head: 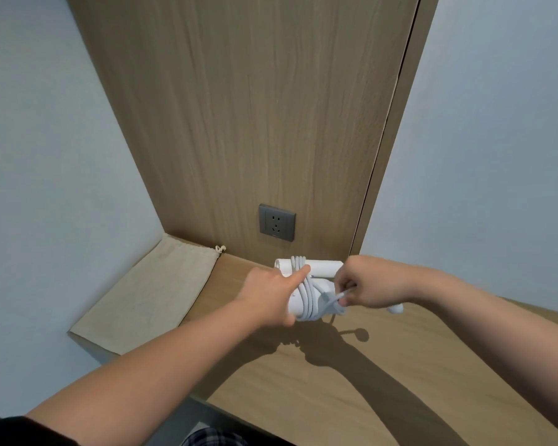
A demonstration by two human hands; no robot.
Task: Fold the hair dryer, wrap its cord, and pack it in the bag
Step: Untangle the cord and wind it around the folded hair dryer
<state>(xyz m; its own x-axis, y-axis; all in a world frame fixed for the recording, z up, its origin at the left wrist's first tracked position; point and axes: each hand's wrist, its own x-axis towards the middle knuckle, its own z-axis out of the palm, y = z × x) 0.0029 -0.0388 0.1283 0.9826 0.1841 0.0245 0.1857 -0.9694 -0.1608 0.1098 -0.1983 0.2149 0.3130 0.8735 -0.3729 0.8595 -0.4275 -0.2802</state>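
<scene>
A white folded hair dryer [322, 268] is held above the wooden counter [351, 375]. Several turns of its white cord [307, 299] run around its body. My left hand [271, 292] grips the dryer from the left, with the index finger pressed across the turns. My right hand [368, 283] pinches a loop of the cord at the dryer's right side. The white plug [396, 308] sticks out below my right wrist. A beige drawstring bag [149, 294] lies flat on the counter at the left, its tied opening toward the back panel.
A grey wall socket [277, 223] sits in the wooden back panel [255, 107] just above the counter. Pale walls close in on the left and the right. The counter's front edge runs diagonally near my body.
</scene>
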